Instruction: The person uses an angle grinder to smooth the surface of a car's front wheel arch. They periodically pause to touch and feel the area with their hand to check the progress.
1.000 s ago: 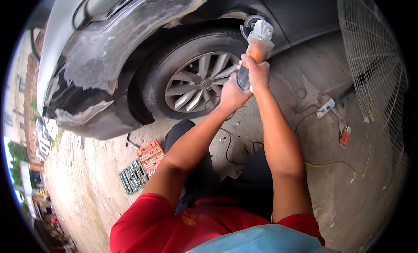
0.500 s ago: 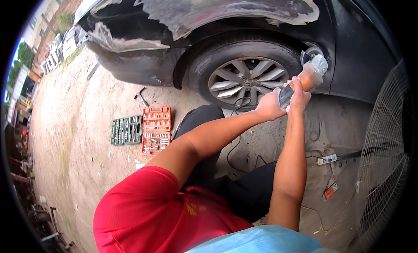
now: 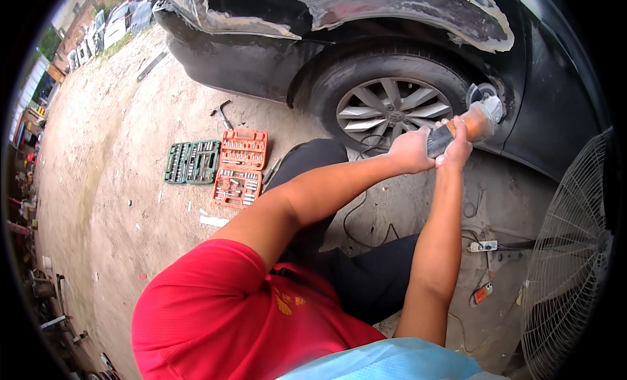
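Both of my hands grip an orange and grey angle grinder (image 3: 471, 120). My left hand (image 3: 410, 150) wraps the dark rear handle, and my right hand (image 3: 455, 143) holds the orange body just ahead of it. The grinder's head touches the dark car body (image 3: 555, 86) at the rear edge of the wheel arch, right of the silver alloy wheel (image 3: 392, 110). The fender (image 3: 418, 11) above the wheel is sanded down to grey filler patches. A black cord (image 3: 356, 213) trails from the tool across the ground.
An open orange socket set (image 3: 240, 167) and a green one (image 3: 192, 162) lie on the dirt left of my knee. A large wire-guarded fan (image 3: 568, 262) stands at the right. A power strip (image 3: 482, 247) and cables lie by the fan's base.
The view has swung so the car sits higher and more to the right. My arms stay extended with both hands on the grinder at the wheel arch edge.
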Tool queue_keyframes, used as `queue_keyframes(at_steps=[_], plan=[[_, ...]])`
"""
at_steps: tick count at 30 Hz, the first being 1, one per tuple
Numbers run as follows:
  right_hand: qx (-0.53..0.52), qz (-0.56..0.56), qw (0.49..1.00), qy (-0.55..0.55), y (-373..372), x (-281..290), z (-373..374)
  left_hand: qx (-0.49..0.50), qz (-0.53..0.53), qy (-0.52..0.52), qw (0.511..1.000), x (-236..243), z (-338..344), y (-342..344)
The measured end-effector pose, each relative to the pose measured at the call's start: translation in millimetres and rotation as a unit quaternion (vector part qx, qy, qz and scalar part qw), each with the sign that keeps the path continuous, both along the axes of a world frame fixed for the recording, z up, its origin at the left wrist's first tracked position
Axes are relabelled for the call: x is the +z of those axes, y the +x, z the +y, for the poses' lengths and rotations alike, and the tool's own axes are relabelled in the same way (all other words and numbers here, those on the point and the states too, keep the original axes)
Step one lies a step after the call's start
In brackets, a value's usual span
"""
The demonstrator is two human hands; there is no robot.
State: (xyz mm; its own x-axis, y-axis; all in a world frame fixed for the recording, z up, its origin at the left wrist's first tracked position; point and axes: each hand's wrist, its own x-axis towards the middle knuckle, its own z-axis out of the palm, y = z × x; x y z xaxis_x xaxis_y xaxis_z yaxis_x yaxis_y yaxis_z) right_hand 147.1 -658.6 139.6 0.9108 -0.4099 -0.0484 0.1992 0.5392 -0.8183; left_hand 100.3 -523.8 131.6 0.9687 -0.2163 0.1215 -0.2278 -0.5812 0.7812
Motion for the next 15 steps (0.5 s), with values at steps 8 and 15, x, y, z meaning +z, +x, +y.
queue_keyframes(at_steps=[8,15], plan=[[0.058,-0.086,0.994,-0.034,-34,26,54,0.016,-0.025,0.015,0.999,21,48,-33],[0.142,-0.060,0.987,0.032,-60,41,86,0.000,-0.025,0.008,1.000,26,91,-50]])
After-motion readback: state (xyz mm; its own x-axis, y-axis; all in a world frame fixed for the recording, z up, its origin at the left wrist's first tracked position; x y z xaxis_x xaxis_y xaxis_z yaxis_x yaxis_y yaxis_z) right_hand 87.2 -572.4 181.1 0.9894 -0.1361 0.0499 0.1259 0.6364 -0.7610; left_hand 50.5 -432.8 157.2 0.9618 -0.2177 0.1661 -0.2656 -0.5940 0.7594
